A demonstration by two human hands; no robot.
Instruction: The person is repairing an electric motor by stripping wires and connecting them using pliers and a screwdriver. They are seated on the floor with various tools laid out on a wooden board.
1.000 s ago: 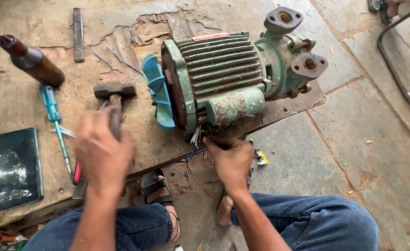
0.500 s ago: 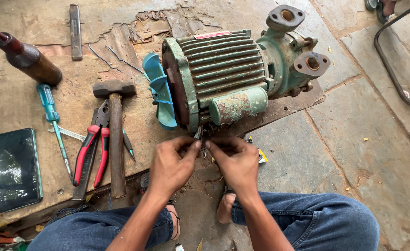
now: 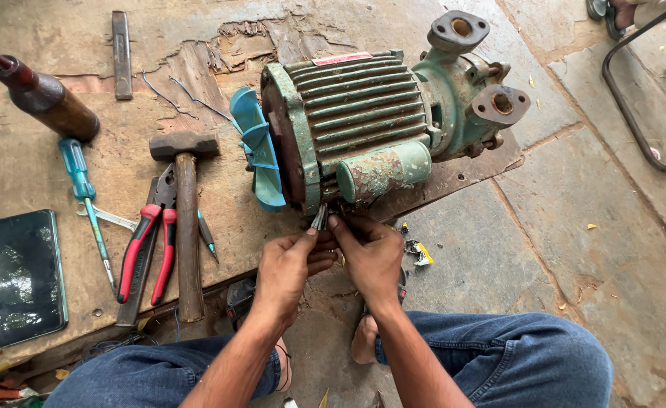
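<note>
Grey wire ends (image 3: 319, 219) were pinched by my left hand (image 3: 291, 266) and right hand (image 3: 371, 253) beneath the green ribbed motor (image 3: 356, 121); I judged they could slip or snap.

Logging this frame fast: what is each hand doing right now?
Left hand: closed, pinching the wire ends under the green motor.
Right hand: closed at the same wires; exact grip cannot be told.

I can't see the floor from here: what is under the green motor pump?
The green motor pump lies on a rusty flat plate, whose edge shows at its right. Both hands, left hand and right hand, pinch wires at its lower edge. The plate's middle is covered.
</note>
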